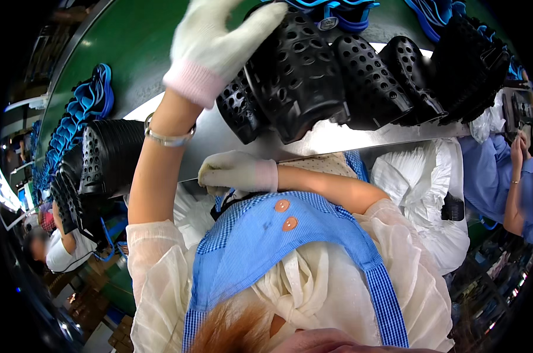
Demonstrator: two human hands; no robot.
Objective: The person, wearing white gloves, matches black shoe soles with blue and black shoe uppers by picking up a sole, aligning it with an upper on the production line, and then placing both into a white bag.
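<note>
My left hand (219, 47), in a white glove with a pink cuff, reaches over the metal bench edge. Its thumb is stretched out against the top of a large black plastic shell with round holes (296, 76); the fingertips run out of the picture at the top. The thumb and fingers are spread apart. Close to my waist, my right hand (237, 170), gloved alike, is closed with curled fingers at the bench's front edge. Whatever it may hold is hidden. More perforated black shells (369, 76) stand in a row to the right of the large one.
A green surface (143, 35) lies behind the metal ledge (331, 138). Blue shoes (343, 15) stand at the back, and a row of them (81, 112) runs along the left. Stacked black shells (110, 156) sit left. White bags (419, 176) hang right, near a co-worker (496, 176).
</note>
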